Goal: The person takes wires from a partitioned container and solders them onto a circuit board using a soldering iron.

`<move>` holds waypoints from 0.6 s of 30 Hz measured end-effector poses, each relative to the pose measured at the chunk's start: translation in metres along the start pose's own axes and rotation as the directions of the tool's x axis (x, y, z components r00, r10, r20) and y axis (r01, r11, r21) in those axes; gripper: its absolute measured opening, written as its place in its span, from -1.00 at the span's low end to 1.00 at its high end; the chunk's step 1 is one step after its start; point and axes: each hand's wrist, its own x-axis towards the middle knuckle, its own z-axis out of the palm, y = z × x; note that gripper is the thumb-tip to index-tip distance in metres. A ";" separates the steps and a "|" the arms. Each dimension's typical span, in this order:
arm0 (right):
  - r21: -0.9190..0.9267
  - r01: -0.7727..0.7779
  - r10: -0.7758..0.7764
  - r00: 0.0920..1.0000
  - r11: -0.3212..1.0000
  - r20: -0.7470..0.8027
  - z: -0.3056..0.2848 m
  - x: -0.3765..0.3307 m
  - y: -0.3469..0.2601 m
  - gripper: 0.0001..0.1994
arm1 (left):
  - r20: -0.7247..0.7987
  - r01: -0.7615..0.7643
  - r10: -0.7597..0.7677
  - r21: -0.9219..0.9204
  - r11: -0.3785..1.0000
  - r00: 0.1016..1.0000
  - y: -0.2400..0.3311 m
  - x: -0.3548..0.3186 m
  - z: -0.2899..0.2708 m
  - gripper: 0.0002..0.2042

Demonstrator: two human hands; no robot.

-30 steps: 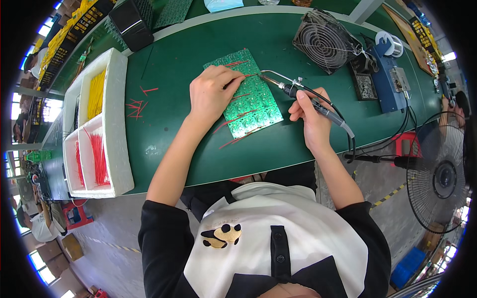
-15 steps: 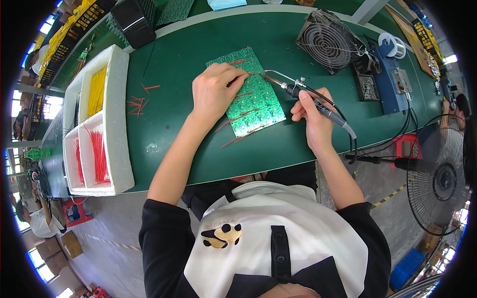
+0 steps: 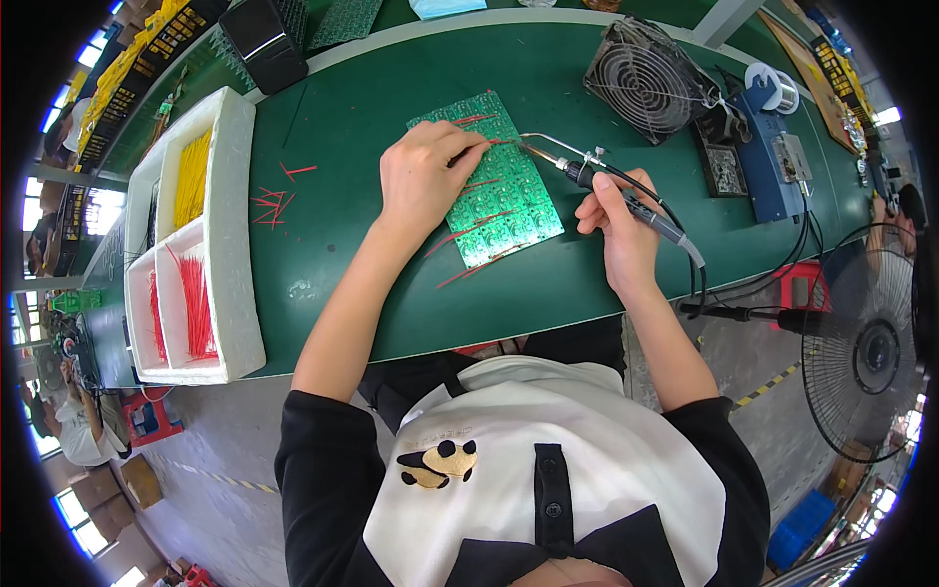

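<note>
A green circuit board panel (image 3: pixel 523 210) lies on the bench, with several red wires (image 3: pixel 479 223) along it. My left hand (image 3: pixel 427 176) rests over the panel's left side, thumb and forefinger pinched on a red wire (image 3: pixel 500 142). In my right hand (image 3: pixel 626 225) is a soldering iron (image 3: pixel 641 212), held like a pen. A thin curved metal solder feed tube (image 3: pixel 553 140) is clamped to the iron. Both the iron's tip and the tube end near the panel's right edge, close to the pinched wire. Whether the tip touches the board is too small to tell.
A white foam box (image 3: pixel 245 293) with yellow and red wires stands at the left. Loose red wires (image 3: pixel 272 205) lie beside it. Back right are a square fan (image 3: pixel 641 83), a blue solder feeder (image 3: pixel 773 161) and a solder spool (image 3: pixel 773 88). A pedestal fan (image 3: pixel 871 352) stands at the right.
The soldering iron and my right hand have shifted very slightly to the right. My left hand keeps its pinch in nearly the same place.
</note>
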 end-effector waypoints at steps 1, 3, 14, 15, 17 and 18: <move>-0.007 -0.001 0.001 1.000 1.000 0.000 0.000 0.000 0.000 -0.79 | -0.002 -0.015 0.015 -0.001 1.000 1.000 0.000 0.000 0.000 -0.95; 0.009 0.009 -0.009 1.000 1.000 -0.004 -0.001 0.000 0.001 -0.79 | 0.002 -0.013 0.013 -0.002 1.000 1.000 0.000 0.001 0.000 -0.95; 0.111 0.040 -0.025 0.990 0.993 -0.139 -0.012 -0.012 -0.005 -0.82 | 0.014 0.131 -0.131 -0.185 0.974 0.991 -0.005 0.003 -0.015 -0.96; 0.100 0.048 -0.035 0.991 0.994 -0.127 -0.013 -0.016 -0.005 -0.82 | -0.009 0.117 -0.119 -0.108 0.987 0.993 -0.005 0.005 -0.023 -0.96; 0.084 0.048 -0.036 0.990 0.995 -0.140 -0.013 -0.022 -0.007 -0.82 | -0.019 0.118 -0.118 -0.019 0.993 0.993 0.006 0.011 -0.033 -0.94; 0.069 0.043 -0.033 0.988 0.997 -0.148 -0.013 -0.024 -0.007 -0.82 | -0.017 0.112 -0.113 -0.025 0.993 0.993 0.012 0.009 -0.031 -0.94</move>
